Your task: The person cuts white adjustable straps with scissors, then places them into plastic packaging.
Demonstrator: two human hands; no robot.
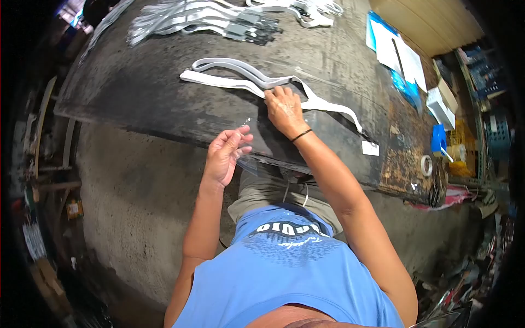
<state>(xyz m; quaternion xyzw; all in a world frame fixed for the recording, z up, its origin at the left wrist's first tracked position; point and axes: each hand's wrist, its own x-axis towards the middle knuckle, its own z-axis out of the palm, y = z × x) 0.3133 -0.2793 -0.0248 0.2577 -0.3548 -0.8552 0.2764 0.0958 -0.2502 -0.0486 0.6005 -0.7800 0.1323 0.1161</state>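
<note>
A white lanyard (221, 82) lies looped across the dark worktable. Its narrow end runs to the right, to a small dark fitting beside a white tag (370, 148). My right hand (285, 109) rests on the middle of the lanyard with its fingers curled over the straps. Lower and to the left, my left hand (225, 157) is raised at the table's near edge, thumb and index finger pinched together. A piece of clear plastic (249, 165), apparently a thin bag, hangs from this hand; its outline is hard to see.
Bundled straps with dark buckles (240, 27) lie along the table's far side, beside more white straps (306, 12). On the right are white papers with a pen (398, 57), a small white box (440, 108), a tape roll (426, 165) and a blue object (438, 139).
</note>
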